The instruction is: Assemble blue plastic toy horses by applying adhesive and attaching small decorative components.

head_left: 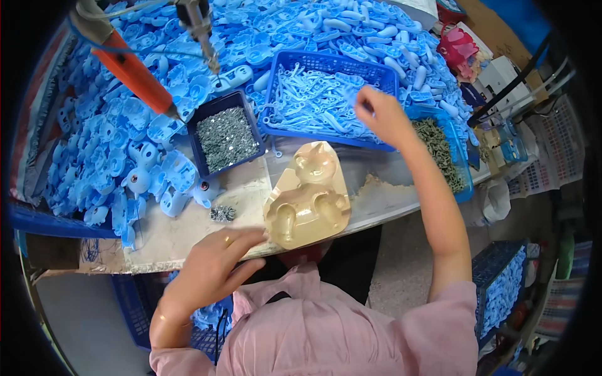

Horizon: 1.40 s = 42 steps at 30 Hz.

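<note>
My right hand [381, 116] is over the blue mesh basket [331, 141] of small light-blue plastic pieces [313, 100]. Its fingers are curled together, and I cannot make out what is in them. Close to the table's front edge lies a tan moulded fixture [303, 216] with rounded hollows, and nothing sits in them. Just left of it my left hand [219, 263] hovers with its fingers stretched out, the tips near the fixture's lower left edge. A ring is on one finger.
A dark blue tray [256, 128] of small metal screws stands left of the basket; a small screw pile [222, 214] lies below it. Blue toy shells [144, 156] heap behind. An orange-handled tool [135, 81] and a metal driver [199, 31] hang overhead. A translucent blue bin [465, 194] stands right.
</note>
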Each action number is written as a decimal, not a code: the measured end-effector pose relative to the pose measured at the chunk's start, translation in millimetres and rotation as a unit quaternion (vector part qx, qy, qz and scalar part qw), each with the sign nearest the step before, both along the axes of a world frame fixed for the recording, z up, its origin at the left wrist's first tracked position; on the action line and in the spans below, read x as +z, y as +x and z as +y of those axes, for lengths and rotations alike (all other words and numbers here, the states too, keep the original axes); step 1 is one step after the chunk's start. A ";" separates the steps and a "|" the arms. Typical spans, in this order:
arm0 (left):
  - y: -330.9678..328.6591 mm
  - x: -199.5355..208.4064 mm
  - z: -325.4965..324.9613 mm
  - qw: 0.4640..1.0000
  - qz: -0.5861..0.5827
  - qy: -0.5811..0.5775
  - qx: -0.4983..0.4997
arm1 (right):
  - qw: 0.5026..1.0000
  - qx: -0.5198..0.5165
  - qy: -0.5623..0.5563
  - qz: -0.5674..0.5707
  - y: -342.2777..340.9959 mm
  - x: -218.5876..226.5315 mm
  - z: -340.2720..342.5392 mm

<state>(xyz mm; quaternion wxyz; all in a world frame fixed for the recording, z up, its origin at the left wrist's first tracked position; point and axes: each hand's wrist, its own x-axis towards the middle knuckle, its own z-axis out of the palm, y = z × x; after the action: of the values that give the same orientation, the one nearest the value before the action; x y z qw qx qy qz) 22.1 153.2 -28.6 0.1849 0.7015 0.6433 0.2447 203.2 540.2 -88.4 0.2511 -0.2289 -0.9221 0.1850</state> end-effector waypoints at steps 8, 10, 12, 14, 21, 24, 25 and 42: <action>55.9 -55.0 98.1 0.987 0.108 0.119 0.000 | 0.922 0.149 -0.336 -0.118 28.1 48.0 -136.4; 59.6 -53.1 103.1 0.978 0.113 0.177 -0.009 | 0.881 0.167 -0.424 -0.126 34.9 42.4 -116.3; 53.2 -59.4 97.9 0.972 0.096 0.215 -0.024 | 0.858 0.160 -0.461 -0.159 34.6 52.1 -80.2; 46.9 -62.7 85.0 0.978 0.079 0.194 -0.006 | 0.910 0.042 -0.410 -0.054 24.1 47.5 -25.1; 40.8 -58.6 66.5 0.992 -0.026 0.114 0.049 | 0.974 -0.173 0.002 0.143 -6.8 26.2 135.4; 38.2 -57.9 58.2 0.994 -0.038 0.074 0.065 | 0.961 -0.214 0.160 0.066 -41.7 30.1 135.6; 38.3 -60.7 58.9 0.992 -0.036 0.103 0.057 | 0.949 -0.202 0.239 0.046 -48.6 29.3 140.2; 19.9 -86.1 45.0 0.985 0.055 0.162 0.036 | 0.850 0.054 -0.456 0.258 7.2 55.1 55.9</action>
<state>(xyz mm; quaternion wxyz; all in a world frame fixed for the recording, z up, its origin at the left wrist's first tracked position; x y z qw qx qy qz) 42.0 198.2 -114.7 0.0243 0.7107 0.6296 0.3130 210.4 596.1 -33.3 0.3369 -0.2119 -0.6471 0.6503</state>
